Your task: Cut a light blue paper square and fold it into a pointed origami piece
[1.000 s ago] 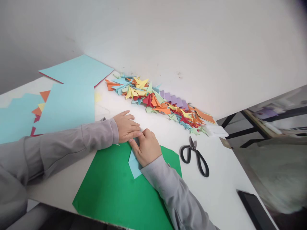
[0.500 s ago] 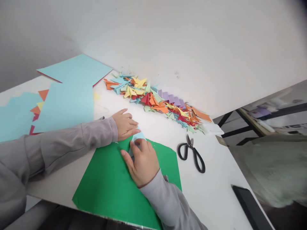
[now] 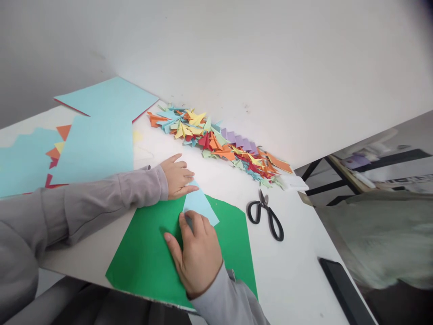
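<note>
Sliding back toward us across the green sheet (image 3: pixel 152 257), our right hand (image 3: pixel 196 257) has uncovered much more of the folded light-blue paper (image 3: pixel 200 205) than a second ago, when it lay over the fold beside our left hand (image 3: pixel 176 177). That blue piece now lies flat on the far edge of the green sheet, its narrow end pointing away from us and tucked under the left fingertips, its wider near end under the right fingertips. We press it down from both ends: the left hand rests palm down with fingers together and flat on the paper's far tip, closed on nothing; the right hand likewise lies flat, fingers stretched forward on the near edge, thumb spread out on the green sheet, gripping nothing.

Both arms wear grey sleeves (image 3: pixel 101 203). The green sheet lies on the white desk (image 3: pixel 297 280), hanging slightly over its near edge. Black scissors (image 3: pixel 265 215) lie shut on the desk just right of the green sheet, blades pointing away. Beyond them, a long heap of folded paper shapes (image 3: pixel 216 140) in orange, yellow, red, blue, green and purple runs along the foot of the white wall (image 3: pixel 270 58). To our left lie large light-blue sheets (image 3: pixel 98 144), with small orange, yellow and red corners showing between them. A dark flat device (image 3: pixel 345 289), perhaps a tablet or phone, rests at the desk's right edge.
</note>
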`<state>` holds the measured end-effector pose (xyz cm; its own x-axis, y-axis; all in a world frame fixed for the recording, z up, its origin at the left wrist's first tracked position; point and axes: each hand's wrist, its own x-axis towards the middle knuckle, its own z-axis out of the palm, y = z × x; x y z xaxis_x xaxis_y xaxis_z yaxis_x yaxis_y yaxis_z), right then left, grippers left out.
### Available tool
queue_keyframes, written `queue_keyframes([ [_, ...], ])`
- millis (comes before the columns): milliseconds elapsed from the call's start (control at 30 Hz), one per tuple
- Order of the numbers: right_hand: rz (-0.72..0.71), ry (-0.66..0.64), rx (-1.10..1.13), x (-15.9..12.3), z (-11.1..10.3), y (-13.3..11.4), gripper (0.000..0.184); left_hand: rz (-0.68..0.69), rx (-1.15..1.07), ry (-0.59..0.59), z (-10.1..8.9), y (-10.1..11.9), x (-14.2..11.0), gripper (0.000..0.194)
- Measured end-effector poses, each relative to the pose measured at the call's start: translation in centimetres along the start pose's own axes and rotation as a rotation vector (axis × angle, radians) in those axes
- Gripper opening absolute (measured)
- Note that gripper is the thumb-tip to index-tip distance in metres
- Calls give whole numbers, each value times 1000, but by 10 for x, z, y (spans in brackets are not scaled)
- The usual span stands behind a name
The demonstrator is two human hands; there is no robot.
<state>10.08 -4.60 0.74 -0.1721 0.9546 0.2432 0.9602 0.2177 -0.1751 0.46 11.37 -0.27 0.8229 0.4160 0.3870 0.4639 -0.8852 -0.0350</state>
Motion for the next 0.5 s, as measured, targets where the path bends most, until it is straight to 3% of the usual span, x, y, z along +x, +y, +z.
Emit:
queue_keyframes([
  [300,-2,15,22,-17,-2,-12,42,3,-7,11,2,-1,-4,43],
  [500,-61,-29,107,1,-15,14,35,6,-31,15,8,-1,-9,42],
])
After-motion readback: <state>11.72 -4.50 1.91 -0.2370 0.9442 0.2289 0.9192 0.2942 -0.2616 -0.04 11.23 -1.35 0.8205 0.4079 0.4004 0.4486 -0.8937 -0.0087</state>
